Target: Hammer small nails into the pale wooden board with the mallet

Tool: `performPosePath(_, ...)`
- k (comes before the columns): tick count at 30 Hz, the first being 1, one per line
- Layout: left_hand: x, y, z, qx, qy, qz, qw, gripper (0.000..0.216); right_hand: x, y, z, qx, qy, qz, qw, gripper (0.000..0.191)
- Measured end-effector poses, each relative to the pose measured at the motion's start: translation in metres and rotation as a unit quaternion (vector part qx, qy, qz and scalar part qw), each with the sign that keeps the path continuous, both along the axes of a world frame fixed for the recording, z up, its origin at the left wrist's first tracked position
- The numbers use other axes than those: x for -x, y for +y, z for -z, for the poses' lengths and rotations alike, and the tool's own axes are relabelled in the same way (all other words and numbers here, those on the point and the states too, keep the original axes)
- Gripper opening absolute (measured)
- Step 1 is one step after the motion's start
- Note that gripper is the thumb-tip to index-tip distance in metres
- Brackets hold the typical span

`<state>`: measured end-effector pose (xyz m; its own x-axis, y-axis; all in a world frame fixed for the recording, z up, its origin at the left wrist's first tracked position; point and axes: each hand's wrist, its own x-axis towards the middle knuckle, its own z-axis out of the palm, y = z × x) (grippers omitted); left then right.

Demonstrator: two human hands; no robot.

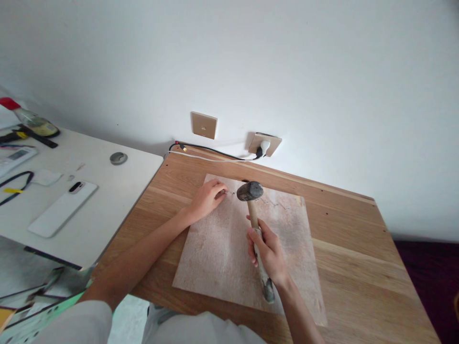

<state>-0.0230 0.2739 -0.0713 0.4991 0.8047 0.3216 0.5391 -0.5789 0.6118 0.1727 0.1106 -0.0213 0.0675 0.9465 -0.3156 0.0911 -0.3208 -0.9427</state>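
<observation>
My right hand (pixel 267 248) is wrapped round the wooden handle of a mallet (pixel 250 191), whose dark, blunt head is raised above the board. At the board's upper left, my left hand (pixel 210 197) is closed in a pinch on what looks like a small nail (pixel 224 192), partly hidden by the fingers. The thin, pale board (pixel 215 258) lies flat under both hands. Several small nails (pixel 276 205) stand in a row along its upper part, right of the mallet head. Another nail tip shows just right of my left fingertips.
The board rests on a wooden table (pixel 351 267) against a white wall. Cables (pixel 215 155) run along its back edge to a wall socket (pixel 270 143). On a white table (pixel 107 191) to the left are a white phone (pixel 62 209), a grey round object (pixel 118 158) and a red-capped bottle (pixel 34 122).
</observation>
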Motion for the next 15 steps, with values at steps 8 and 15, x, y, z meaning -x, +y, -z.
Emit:
performPosePath(8, -0.002, 0.002, -0.003, 0.111, -0.081, -0.014, 0.99, 0.027, 0.014, 0.016, 0.0, 0.001, -0.011, -0.045, 0.999, 0.056)
performPosePath(15, -0.002, 0.003, -0.005, 0.129, -0.098, -0.034, 0.986, 0.044, 0.017, 0.019, 0.003, 0.005, -0.033, -0.068, 0.997, 0.059)
